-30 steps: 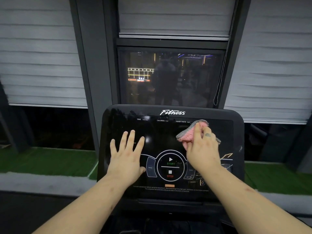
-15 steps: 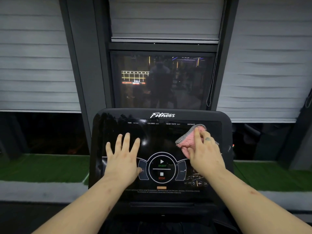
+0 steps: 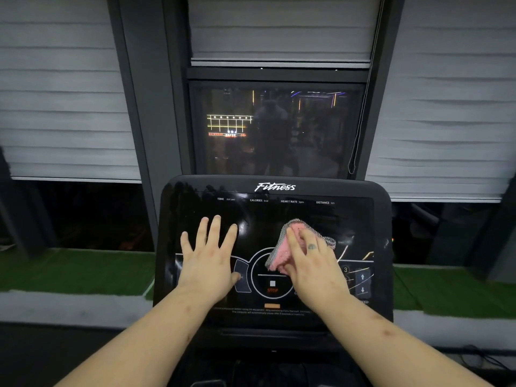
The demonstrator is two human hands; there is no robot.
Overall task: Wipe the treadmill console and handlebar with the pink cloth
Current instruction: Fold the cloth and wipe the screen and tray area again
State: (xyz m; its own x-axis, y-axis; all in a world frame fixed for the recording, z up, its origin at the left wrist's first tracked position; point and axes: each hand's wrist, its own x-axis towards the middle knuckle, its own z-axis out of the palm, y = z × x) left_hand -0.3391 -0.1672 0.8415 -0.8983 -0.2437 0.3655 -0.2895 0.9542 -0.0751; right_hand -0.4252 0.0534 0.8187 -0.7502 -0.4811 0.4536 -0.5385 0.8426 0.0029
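The black treadmill console (image 3: 279, 208) fills the middle of the head view, glossy, with a "Fitness" logo and a round START/STOP dial. My right hand (image 3: 315, 263) presses the pink cloth (image 3: 282, 255) flat against the panel over the upper part of the dial; the cloth has a grey mesh backing that shows at its top and left edge. My left hand (image 3: 209, 258) lies flat on the console's left half, fingers spread, holding nothing. The handlebar is not in view.
Behind the console stands a dark window (image 3: 273, 129) with reflections, flanked by grey pleated blinds (image 3: 61, 93). A blind cord (image 3: 360, 113) hangs at the window's right edge. Green artificial turf (image 3: 72, 269) runs along a ledge on both sides of the console.
My right hand has slid the cloth left and down across the panel, from its upper right onto the dial. My left hand stayed flat on the left side.
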